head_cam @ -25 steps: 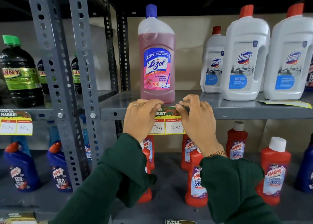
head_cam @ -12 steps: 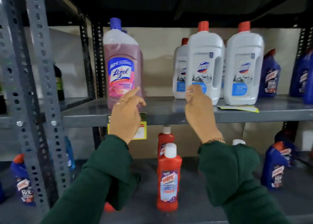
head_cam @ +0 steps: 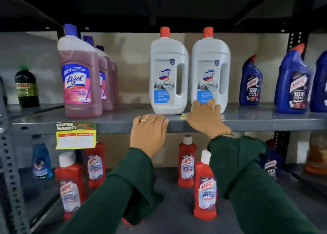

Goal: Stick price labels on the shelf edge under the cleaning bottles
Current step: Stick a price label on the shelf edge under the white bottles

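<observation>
That next label (head_cam: 183,116) looks like thin floppy paper, weighs nothing, so I'd pinch it by a corner. It's lying flat on the shelf (head_cam: 265,122) by the white bottles (head_cam: 168,70), mostly under the right hand (head_cam: 205,117), whose fingers rest on it. Left hand (head_cam: 148,132) lies loose on the edge, holding nothing.

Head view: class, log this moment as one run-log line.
left hand: flat on shelf edge | right hand: on loose label by white bottles | hung label: under pink bottle
</observation>
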Demonstrator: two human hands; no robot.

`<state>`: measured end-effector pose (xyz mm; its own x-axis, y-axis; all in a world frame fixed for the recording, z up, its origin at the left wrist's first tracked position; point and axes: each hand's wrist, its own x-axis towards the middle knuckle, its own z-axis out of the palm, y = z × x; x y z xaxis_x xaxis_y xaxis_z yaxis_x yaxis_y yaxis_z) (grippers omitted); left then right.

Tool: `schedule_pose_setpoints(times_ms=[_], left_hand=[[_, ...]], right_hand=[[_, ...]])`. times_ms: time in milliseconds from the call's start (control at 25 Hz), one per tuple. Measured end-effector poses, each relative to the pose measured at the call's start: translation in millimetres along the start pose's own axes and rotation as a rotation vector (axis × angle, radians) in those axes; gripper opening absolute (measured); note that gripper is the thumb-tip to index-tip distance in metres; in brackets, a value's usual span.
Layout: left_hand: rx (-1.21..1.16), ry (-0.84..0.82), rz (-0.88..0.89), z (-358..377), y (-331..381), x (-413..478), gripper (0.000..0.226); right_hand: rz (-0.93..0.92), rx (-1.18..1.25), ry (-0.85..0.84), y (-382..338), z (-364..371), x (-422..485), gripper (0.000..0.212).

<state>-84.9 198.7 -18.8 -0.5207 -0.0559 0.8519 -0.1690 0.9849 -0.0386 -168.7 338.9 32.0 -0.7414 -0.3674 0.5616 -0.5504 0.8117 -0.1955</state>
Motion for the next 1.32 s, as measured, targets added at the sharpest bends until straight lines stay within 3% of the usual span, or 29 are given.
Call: schedule_pose_setpoints(times_ms=[160, 280, 360, 480, 600, 1040, 1320], left_hand=[[-0.122, 0.031, -0.127, 1, 9, 0, 0.042], [-0.388, -0.020, -0.225, -8, 25, 7, 0.037], [-0.468, -0.037, -0.199, -13, 38, 8, 0.036], [-0.431, 0.025, -0.152, -11, 50, 4, 0.013], [-0.489, 0.038, -0.200, -7, 56, -1, 0.012], [-0.365, 0.028, -0.198, 4, 56, -3, 0.013], [-0.377, 0.110, -0.248, 7, 58, 0, 0.014]], right_hand=[[-0.142, 0.126, 0.157, 10, -11, -7, 0.024], [-0.276, 0.418, 0.156, 19, -21, -19, 0.022], [-0.352, 0.566, 0.135, 23, -23, -30, 0.022], [-0.326, 0.726, 0.098, 36, -19, -43, 0.020], [-0.355, 0.645, 0.199, 51, -8, -45, 0.009], [-0.292, 0.577, 0.255, 50, 17, -46, 0.010], [-0.243, 0.606, 0.343, 43, 20, -47, 0.012]])
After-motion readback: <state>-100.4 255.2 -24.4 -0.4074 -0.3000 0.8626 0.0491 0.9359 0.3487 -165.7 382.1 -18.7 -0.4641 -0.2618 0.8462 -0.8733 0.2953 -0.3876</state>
